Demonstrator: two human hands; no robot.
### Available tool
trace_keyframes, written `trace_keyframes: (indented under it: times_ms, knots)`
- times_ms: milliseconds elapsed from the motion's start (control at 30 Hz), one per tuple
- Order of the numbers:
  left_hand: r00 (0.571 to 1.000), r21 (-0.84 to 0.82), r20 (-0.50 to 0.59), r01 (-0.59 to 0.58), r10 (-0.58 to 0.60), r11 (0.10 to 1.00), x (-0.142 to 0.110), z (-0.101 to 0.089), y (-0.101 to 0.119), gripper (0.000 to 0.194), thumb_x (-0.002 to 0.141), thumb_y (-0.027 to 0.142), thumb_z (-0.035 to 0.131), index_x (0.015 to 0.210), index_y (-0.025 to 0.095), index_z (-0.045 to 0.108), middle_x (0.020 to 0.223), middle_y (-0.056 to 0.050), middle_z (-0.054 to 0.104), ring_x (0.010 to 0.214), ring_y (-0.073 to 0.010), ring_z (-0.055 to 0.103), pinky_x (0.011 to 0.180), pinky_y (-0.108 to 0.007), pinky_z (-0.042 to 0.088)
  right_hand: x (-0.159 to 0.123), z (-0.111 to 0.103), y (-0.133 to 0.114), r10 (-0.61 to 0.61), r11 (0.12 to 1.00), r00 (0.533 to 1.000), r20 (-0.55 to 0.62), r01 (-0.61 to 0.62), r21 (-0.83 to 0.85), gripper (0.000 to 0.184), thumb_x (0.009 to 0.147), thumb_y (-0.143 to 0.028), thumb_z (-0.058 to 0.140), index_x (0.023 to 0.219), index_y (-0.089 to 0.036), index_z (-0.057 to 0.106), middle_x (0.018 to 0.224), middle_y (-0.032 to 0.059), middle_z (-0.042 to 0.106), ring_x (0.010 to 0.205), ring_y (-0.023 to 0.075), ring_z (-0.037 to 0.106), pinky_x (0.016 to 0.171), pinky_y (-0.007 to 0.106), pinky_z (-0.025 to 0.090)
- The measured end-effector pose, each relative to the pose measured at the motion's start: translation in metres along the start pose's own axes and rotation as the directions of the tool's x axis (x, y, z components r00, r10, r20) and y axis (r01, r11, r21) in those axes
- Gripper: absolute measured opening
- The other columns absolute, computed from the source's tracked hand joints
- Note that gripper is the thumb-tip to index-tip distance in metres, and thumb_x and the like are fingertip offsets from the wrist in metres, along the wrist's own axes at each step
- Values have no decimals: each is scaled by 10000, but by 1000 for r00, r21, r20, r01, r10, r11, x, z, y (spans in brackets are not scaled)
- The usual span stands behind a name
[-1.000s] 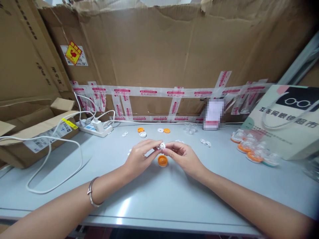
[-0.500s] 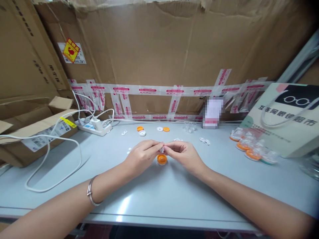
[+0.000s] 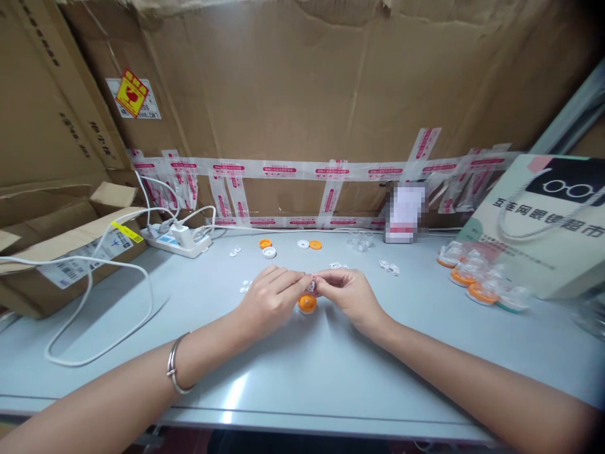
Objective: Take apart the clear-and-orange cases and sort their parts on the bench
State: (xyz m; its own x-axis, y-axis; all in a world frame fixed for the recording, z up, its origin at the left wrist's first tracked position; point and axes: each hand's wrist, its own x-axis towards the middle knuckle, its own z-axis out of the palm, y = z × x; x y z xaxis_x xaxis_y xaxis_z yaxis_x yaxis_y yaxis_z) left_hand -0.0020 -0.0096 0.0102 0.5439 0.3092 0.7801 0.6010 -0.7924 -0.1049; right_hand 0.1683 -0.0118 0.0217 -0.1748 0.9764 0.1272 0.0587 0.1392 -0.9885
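My left hand (image 3: 269, 297) and my right hand (image 3: 347, 293) meet fingertip to fingertip over the middle of the grey table (image 3: 283, 378). Between them they pinch a small white plastic part (image 3: 311, 285), mostly hidden by the fingers. Right under it an orange cap (image 3: 307, 304) sits on the table, touching or nearly touching my fingertips. A silver bracelet (image 3: 172, 373) circles my left wrist.
Small white and orange rings (image 3: 269, 252) lie scattered behind my hands. Several clear domes on orange bases (image 3: 477, 290) stand at the right, before a paper bag (image 3: 543, 227). A power strip (image 3: 179, 243) with white cables and a cardboard box (image 3: 66, 252) occupy the left. Taped cardboard walls the back.
Both hands have lowered the white part from a little above the table down to the orange cap, and the fingers have closed tighter around it.
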Motion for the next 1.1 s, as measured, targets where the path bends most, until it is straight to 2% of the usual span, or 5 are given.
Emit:
trace_keyframes:
  times_ms: [267,467,700,933,1100]
  knots:
    - [997,-147,-4,77,-79,986,2,1,0,142,814,158,545,936,204,603,853,-8,680,737,-126,571,683,-275,390,4,-1,5,196,958,976,100,-212,195,191,580,-285,716,690,-148,641,645,0,653,584,101,600,626,244,499]
    - [927,-419,-72,307,-368,855,7,-4,1,127,785,179,592,912,185,587,842,-24,627,795,-129,561,738,-273,441,14,-14,0,265,941,964,-8,-257,221,198,608,-285,712,695,-136,616,615,8,620,545,79,563,592,227,481]
    - [847,-539,106,489,-520,686,2,3,-9,208,834,215,514,1011,194,621,902,-46,595,768,-116,548,703,-247,458,42,-70,6,-118,935,983,-142,62,-349,234,659,-360,655,773,-157,630,718,38,655,670,152,602,669,303,471]
    - [728,-618,259,630,-635,470,0,6,-11,227,822,276,527,993,174,634,891,-40,607,779,-124,589,732,-242,472,48,-80,24,-88,622,996,6,59,-781,186,739,-293,525,722,-198,685,739,17,684,700,172,600,652,288,426]
    - [674,-649,321,668,-666,363,1,5,-9,242,803,304,552,997,162,581,885,-39,635,794,-135,604,767,-266,464,43,-72,16,-115,624,993,-37,43,-781,237,727,-314,547,852,-171,688,793,46,676,713,182,590,672,302,434]
